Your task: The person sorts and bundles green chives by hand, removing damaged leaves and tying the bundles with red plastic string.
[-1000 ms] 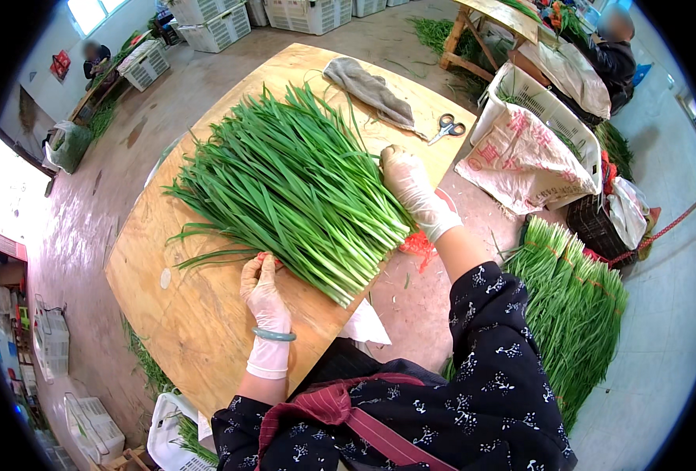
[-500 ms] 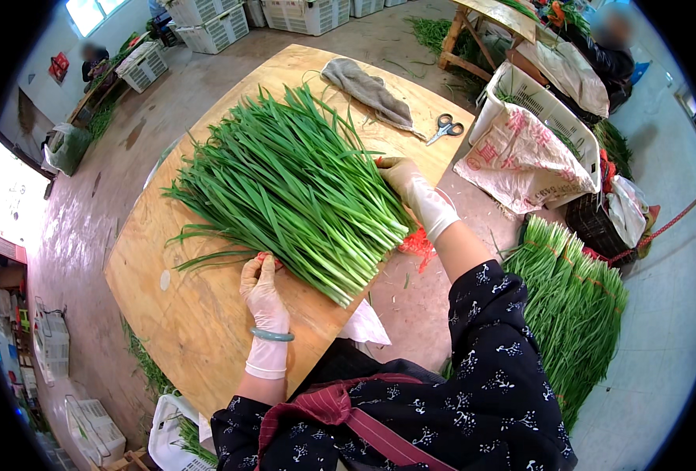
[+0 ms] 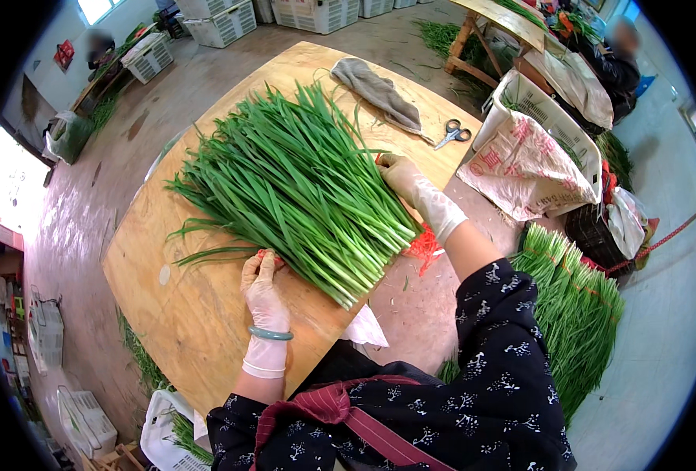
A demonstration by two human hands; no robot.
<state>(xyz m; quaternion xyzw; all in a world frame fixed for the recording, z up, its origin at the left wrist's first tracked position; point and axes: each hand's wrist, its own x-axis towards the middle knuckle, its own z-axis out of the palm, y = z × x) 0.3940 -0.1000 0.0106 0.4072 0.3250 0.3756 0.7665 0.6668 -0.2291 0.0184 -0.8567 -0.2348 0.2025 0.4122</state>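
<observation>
- Clearly, the bundle of green stalks [image 3: 285,188] lies flat on the plywood bench [image 3: 183,337]: pale cut ends at the near edge, leaf tips fanned toward the far-left edge.
- Left hand [image 3: 266,294], gloved: thumb and forefinger pressed together, pinching a red strip [image 3: 267,255] beside the bundle's lower side.
- Right hand [image 3: 407,184], gloved: fingers curled in at the opposite side, toward the bench's right corner, closed on a red scrap [image 3: 379,159] (whether it joins the strip under the stalks, cannot tell).
- Handling, judged: moderate weight as a whole, each stalk light. Pale ends look firmer; leaves look limp, easily creased, perhaps slippery if damp.
- Best hold, judged: both palms around the pale lower portion, squeezing evenly; the leaf tips would probably droop and splay if lifted alone. A tight, narrow pull could bruise the outer stalks.
- Also noted: scissors [image 3: 453,135] near the right corner, grey cloth [image 3: 375,93] along the far-right edge, both apart from the bundle.
</observation>
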